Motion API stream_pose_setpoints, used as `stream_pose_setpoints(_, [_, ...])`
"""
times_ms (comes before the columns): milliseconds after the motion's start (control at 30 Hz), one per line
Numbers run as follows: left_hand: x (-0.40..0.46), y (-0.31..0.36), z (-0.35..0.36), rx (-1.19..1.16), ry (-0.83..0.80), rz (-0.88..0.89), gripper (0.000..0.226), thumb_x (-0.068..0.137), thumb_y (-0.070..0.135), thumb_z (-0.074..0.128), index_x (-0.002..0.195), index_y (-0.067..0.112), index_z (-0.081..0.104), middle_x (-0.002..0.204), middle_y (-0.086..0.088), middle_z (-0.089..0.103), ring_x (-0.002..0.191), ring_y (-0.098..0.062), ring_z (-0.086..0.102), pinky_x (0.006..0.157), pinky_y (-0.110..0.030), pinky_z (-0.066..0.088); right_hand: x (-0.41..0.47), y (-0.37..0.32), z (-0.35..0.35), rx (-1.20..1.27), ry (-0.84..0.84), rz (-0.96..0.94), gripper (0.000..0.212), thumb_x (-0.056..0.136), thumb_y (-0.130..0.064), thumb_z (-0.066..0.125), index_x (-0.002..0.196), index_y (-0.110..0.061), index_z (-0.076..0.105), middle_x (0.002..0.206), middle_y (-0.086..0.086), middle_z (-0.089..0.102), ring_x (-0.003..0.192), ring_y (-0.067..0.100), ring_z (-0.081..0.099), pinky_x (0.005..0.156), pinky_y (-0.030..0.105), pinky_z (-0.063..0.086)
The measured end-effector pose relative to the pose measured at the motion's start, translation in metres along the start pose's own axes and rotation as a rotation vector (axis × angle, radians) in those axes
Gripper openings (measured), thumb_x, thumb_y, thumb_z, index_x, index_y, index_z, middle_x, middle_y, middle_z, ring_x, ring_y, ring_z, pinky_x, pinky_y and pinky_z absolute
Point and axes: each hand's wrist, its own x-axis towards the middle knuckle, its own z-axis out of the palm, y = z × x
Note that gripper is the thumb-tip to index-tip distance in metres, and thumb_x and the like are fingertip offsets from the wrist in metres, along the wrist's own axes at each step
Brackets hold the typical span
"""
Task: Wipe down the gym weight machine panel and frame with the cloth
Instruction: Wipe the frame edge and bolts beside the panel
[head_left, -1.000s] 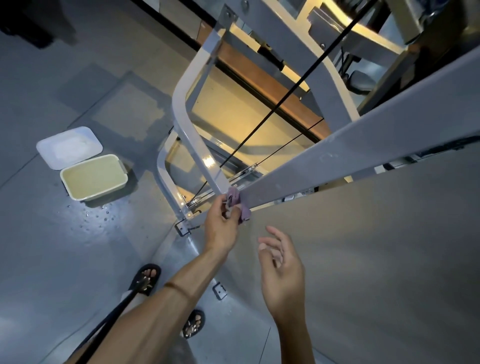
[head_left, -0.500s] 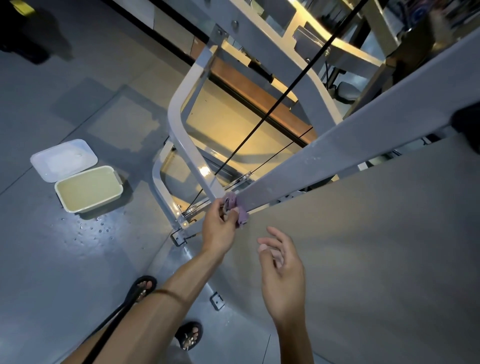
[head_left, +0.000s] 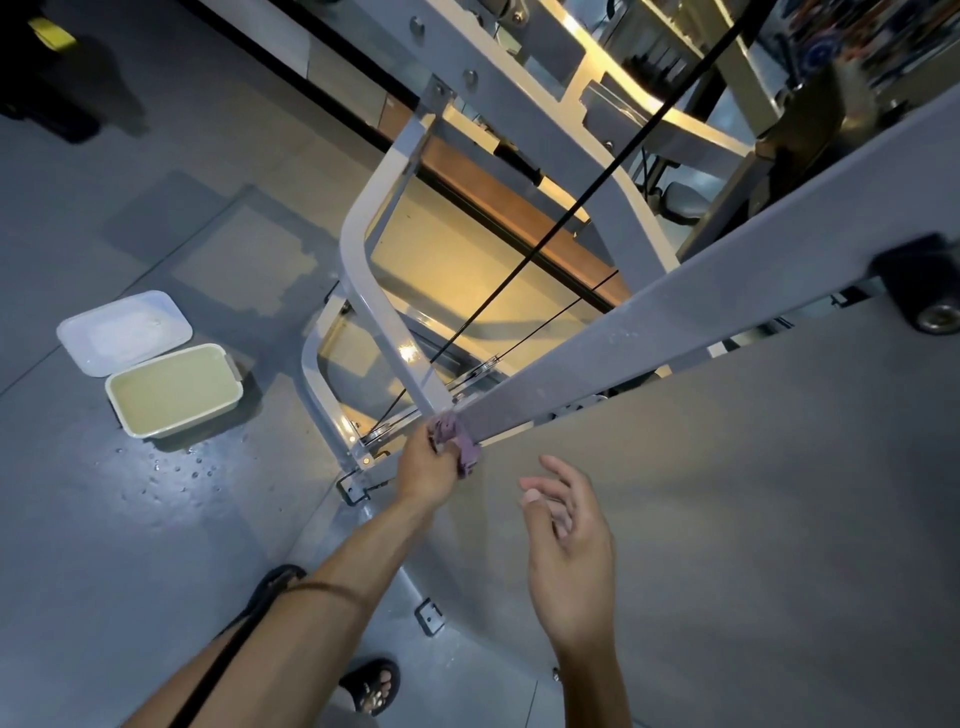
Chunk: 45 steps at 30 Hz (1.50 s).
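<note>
The left hand (head_left: 428, 470) is closed around a crumpled purple cloth (head_left: 457, 439), pressed to the low end of the slanted grey metal frame bar (head_left: 675, 332), where it meets the machine's base. The right hand (head_left: 569, 545) hangs empty, fingers loosely spread, just off the broad grey machine panel (head_left: 753, 519). Over the last second the cloth has scarcely shifted, so this stroke seems to have bottomed out; the panel probably remains to be wiped. On the wet floor to the left sits a white rectangular plastic tub of yellowish liquid (head_left: 174, 389).
</note>
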Motion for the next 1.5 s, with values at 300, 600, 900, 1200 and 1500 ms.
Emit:
stream_pose_setpoints(300, [0.029,-0.011,-0.022,0.024,0.125,-0.116,0.009,0.1,0.017,0.062,0.109,0.017,0.059,0.105,-0.01,0.068,0.088,-0.023,0.066,0.066,-0.027,0.056,-0.004,0.006,0.003,0.006,-0.019,0.025,0.036,0.1,-0.014,0.059,0.123,-0.043,0.058,0.103,-0.018,0.071,0.096,0.01,0.068,0.077,0.01,0.047])
stream_pose_setpoints(600, [0.009,0.012,-0.005,0.026,-0.029,0.234,0.011,0.097,0.024,0.064,0.097,0.035,0.062,0.099,-0.002,0.07,0.088,-0.023,0.066,0.07,-0.042,0.056,0.004,0.011,0.01,-0.012,-0.015,0.025,0.037,0.101,-0.013,0.057,0.126,-0.042,0.056,0.104,-0.017,0.071,0.096,0.008,0.067,0.076,0.011,0.047])
stream_pose_setpoints(900, [-0.009,0.024,0.006,0.013,-0.017,0.073,0.011,0.096,0.014,0.061,0.106,0.018,0.058,0.099,-0.008,0.07,0.087,-0.024,0.071,0.062,-0.028,0.059,0.001,0.011,0.007,-0.01,-0.003,0.048,0.036,0.102,-0.016,0.057,0.131,-0.039,0.056,0.103,-0.019,0.071,0.098,0.005,0.067,0.078,0.012,0.048])
stream_pose_setpoints(1200, [-0.021,0.031,0.006,-0.076,0.04,0.03,0.015,0.091,0.013,0.066,0.103,0.02,0.061,0.107,-0.01,0.071,0.094,-0.03,0.07,0.081,-0.046,0.063,-0.003,0.007,-0.005,0.003,0.047,0.037,0.037,0.102,-0.013,0.056,0.129,-0.038,0.057,0.103,-0.018,0.071,0.098,0.007,0.067,0.077,0.011,0.047])
stream_pose_setpoints(1500, [-0.05,0.06,0.015,-0.173,-0.097,0.275,0.01,0.093,0.017,0.067,0.102,0.017,0.063,0.096,-0.011,0.07,0.086,-0.026,0.068,0.078,-0.048,0.059,-0.004,-0.002,-0.007,0.007,0.05,0.023,0.038,0.102,-0.014,0.057,0.13,-0.039,0.055,0.105,-0.018,0.071,0.099,0.006,0.067,0.079,0.012,0.048])
